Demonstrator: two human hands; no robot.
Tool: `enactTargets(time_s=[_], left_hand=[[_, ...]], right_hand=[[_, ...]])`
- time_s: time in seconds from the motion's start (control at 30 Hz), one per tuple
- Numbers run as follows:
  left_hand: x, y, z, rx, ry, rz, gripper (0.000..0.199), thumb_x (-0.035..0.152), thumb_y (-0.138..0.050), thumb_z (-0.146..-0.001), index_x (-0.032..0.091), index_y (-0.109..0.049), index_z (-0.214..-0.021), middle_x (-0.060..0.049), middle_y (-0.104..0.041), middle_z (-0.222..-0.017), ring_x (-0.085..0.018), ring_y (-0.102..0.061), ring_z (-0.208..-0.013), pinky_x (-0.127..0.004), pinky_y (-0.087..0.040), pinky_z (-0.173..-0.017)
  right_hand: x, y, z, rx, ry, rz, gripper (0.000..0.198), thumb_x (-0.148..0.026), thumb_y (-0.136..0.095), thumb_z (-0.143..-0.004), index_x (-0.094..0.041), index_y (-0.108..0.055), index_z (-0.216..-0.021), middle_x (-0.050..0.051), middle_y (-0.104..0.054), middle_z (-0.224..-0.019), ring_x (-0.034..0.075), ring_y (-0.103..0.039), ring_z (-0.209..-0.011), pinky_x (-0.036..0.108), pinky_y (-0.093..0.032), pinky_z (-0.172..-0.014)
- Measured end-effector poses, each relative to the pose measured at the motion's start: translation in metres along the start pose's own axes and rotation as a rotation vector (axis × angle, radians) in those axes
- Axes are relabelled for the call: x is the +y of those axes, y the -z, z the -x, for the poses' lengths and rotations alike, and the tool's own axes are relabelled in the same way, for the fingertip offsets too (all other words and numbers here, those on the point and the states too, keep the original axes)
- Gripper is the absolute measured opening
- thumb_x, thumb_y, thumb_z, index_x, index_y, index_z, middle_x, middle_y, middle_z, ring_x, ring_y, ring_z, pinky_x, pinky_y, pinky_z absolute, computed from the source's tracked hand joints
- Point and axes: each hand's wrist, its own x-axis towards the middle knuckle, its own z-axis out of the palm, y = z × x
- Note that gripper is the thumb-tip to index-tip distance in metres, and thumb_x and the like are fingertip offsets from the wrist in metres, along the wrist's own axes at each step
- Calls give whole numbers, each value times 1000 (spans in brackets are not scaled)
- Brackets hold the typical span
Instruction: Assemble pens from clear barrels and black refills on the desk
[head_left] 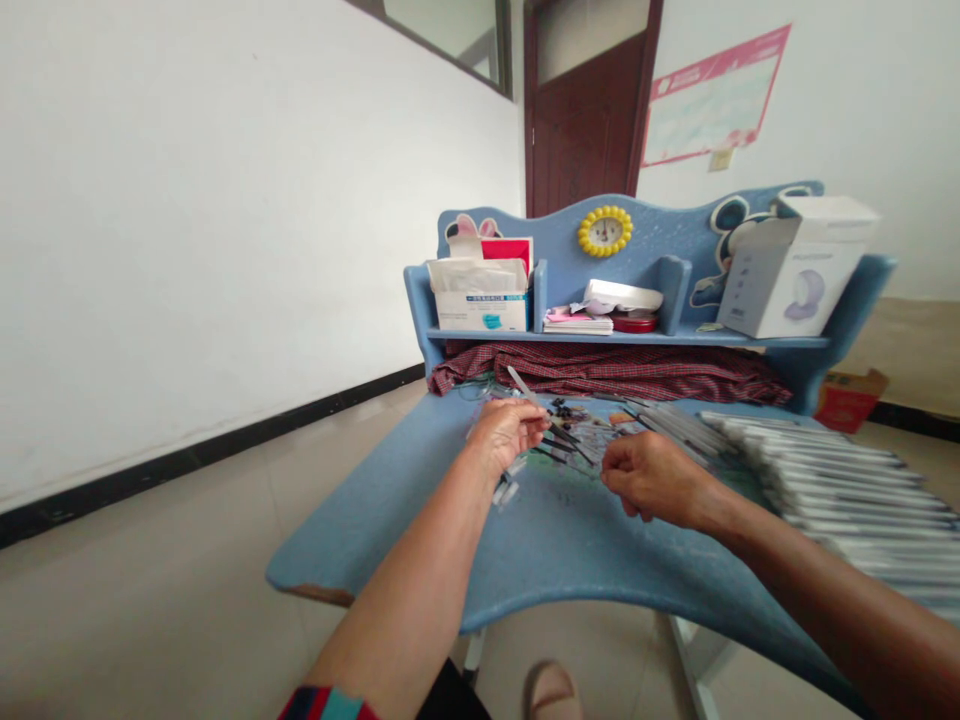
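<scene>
My left hand [510, 432] is closed in a pinch above the middle of the blue desk. From its fingertips a pale, translucent pen barrel [519, 381] sticks up, tilted to the left. To the right, my right hand [649, 478] is closed with the fingers curled together; anything in them is hidden. Between and behind the hands lie dark, thin pen parts [559, 450] and small black pieces [562, 408]. Small clear caps [506, 492] rest just below my left hand.
A large pile of pens [832, 490] covers the desk's right side, beside loose clear tubes [682, 428]. A checked cloth [622, 372] lies under the blue shelf [570, 338]. On the shelf stand a mask box [480, 308] and a white box [795, 270]. The desk's front edge [585, 603] curves inward.
</scene>
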Motion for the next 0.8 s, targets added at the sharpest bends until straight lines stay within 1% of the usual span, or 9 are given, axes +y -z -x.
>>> enactTargets(time_s=[0.17,0.27,0.37,0.43,0.53,0.6,0.67,0.73,0.8], left_hand=[[-1,-5,5,-27,71,40,10,2,-58,-64,10,-58,-60,-5,-64,-55,-13,-60,-46,-20,-46,-42],[-2,-12,10,-80,131,47,8,3,-58,-65,9,-60,-61,-6,-65,-57,-14,-62,-48,-20,-47,-43],[-3,-18,15,-146,148,82,7,3,-58,-65,9,-61,-63,-6,-66,-58,-14,-62,-49,-20,-47,-44],[-3,-21,17,-177,136,135,8,2,-58,-66,10,-60,-63,-6,-66,-58,-14,-63,-50,-20,-47,-44],[-2,-21,18,-210,111,236,10,1,-58,-66,11,-59,-64,-3,-65,-56,-13,-62,-49,-20,-48,-44],[0,-19,17,-207,89,296,10,2,-57,-68,11,-59,-65,-2,-64,-55,-12,-62,-48,-20,-48,-44],[3,-18,18,-181,74,340,9,3,-57,-70,10,-59,-66,-3,-65,-57,-12,-62,-49,-19,-47,-44],[6,-18,19,-145,73,374,8,4,-57,-72,10,-59,-67,-4,-65,-58,-11,-62,-49,-18,-47,-43],[9,-18,20,-112,73,410,8,4,-57,-73,9,-60,-67,-4,-65,-58,-10,-61,-49,-17,-47,-44]], right_hand=[[-4,1,0,11,17,-32,15,-18,-45,-70,-16,-55,-60,-1,-57,-44,9,-50,-35,16,-34,-34],[-5,4,-8,78,14,-77,14,-20,-47,-71,-17,-54,-60,-1,-55,-43,8,-49,-34,16,-35,-34],[-7,6,-18,174,6,-181,10,-25,-51,-71,-17,-56,-66,-2,-56,-45,9,-50,-36,17,-36,-35],[-11,8,-25,219,52,-277,8,-26,-54,-70,-17,-55,-69,-2,-58,-49,10,-53,-40,18,-38,-37],[-19,10,-35,229,154,-412,9,-24,-58,-66,-17,-53,-71,-2,-60,-53,10,-55,-46,19,-42,-42],[-24,11,-41,220,219,-430,12,-24,-59,-66,-17,-54,-73,-2,-59,-53,11,-55,-47,20,-42,-44],[-27,13,-47,247,261,-381,15,-27,-61,-66,-17,-55,-74,-2,-58,-52,11,-54,-47,20,-41,-44],[-29,15,-51,276,276,-336,20,-33,-63,-68,-16,-55,-73,-2,-56,-49,10,-52,-43,19,-39,-41],[-29,17,-56,251,285,-364,27,-41,-63,-69,-15,-55,-72,-1,-56,-48,9,-50,-39,19,-38,-39]])
